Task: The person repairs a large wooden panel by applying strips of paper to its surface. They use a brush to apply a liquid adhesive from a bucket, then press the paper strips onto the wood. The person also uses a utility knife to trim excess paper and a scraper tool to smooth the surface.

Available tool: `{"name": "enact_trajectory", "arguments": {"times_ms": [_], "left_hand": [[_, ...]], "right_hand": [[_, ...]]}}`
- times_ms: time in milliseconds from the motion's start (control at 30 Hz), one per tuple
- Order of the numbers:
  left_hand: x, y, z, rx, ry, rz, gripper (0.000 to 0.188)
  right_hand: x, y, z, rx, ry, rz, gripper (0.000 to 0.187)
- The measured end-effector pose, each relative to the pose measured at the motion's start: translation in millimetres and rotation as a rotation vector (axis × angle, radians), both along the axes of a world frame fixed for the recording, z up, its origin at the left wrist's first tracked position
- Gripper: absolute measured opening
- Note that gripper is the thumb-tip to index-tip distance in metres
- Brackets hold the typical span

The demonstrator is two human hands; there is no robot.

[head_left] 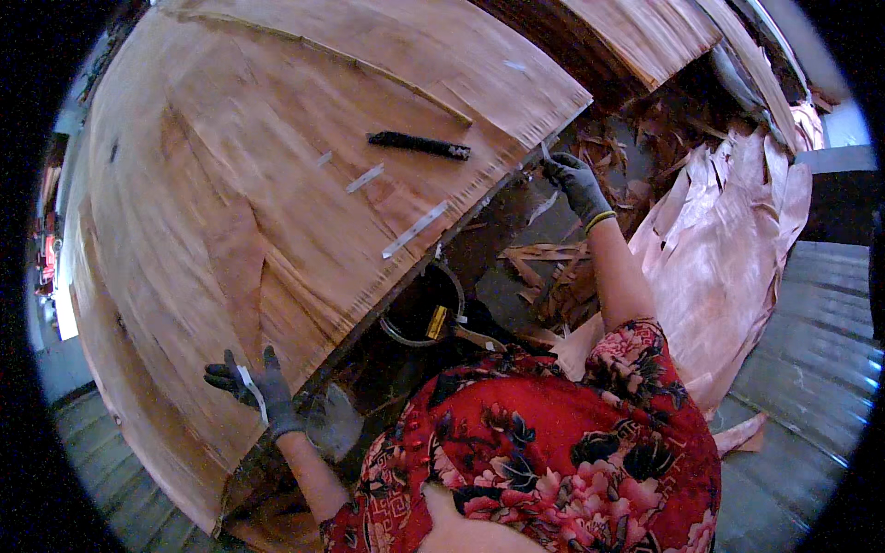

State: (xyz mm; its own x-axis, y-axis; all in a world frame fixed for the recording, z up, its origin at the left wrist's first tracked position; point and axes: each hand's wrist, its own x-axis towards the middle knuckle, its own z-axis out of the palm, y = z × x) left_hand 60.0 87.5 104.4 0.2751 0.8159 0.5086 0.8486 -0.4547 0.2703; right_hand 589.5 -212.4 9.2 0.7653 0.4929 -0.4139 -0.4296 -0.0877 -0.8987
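A large stack of thin wood veneer sheets (203,184) spreads in front of me, its top sheet wavy and split in places. My left hand (258,392), in a dark grey glove, is over the near left edge of the veneer with its fingers spread. A narrow whitish tape strip (252,392) lies across that glove. At the far right end of the edge, my gloved right hand (579,187) pinches a small pale strip (545,151), apparently tape. Short tape pieces (415,229) are stuck on the sheet. A black bar (418,145) rests on top.
Below the edge is a dark round container (396,336) with a yellow object (437,323) at its rim. Torn veneer scraps (553,267) litter the floor. Loose pinkish veneer sheets (714,267) are piled at right, beside grey corrugated sheeting (802,369). Another veneer stack (636,37) stands behind.
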Motion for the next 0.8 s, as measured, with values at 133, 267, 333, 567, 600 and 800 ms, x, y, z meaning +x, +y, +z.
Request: {"name": "enact_trajectory", "arguments": {"times_ms": [133, 267, 333, 567, 600, 800], "left_hand": [[11, -14, 5, -0.076, -0.089, -0.066, 0.069], [23, -33, 13, -0.166, -0.178, -0.138, 0.062], [33, -41, 18, -0.236, -0.229, -0.191, 0.059], [91, -71, 42, -0.779, -0.436, -0.428, 0.047], [104, -75, 48, -0.916, -0.456, -0.482, 0.046], [156, -110, 54, -1.450, -0.837, -0.732, 0.026]], "right_hand": [[-4, -4, 1, 0.030, 0.003, -0.012, 0.027], [-13, 7, 15, -0.097, -0.125, -0.034, 0.023], [-15, 8, 19, -0.033, -0.096, -0.120, 0.021], [-68, 12, 67, 0.132, -0.261, 0.058, 0.016], [-89, 23, 85, 0.161, -0.278, 0.092, 0.017], [-205, 71, 161, 0.275, -0.402, 0.513, 0.020]]}}
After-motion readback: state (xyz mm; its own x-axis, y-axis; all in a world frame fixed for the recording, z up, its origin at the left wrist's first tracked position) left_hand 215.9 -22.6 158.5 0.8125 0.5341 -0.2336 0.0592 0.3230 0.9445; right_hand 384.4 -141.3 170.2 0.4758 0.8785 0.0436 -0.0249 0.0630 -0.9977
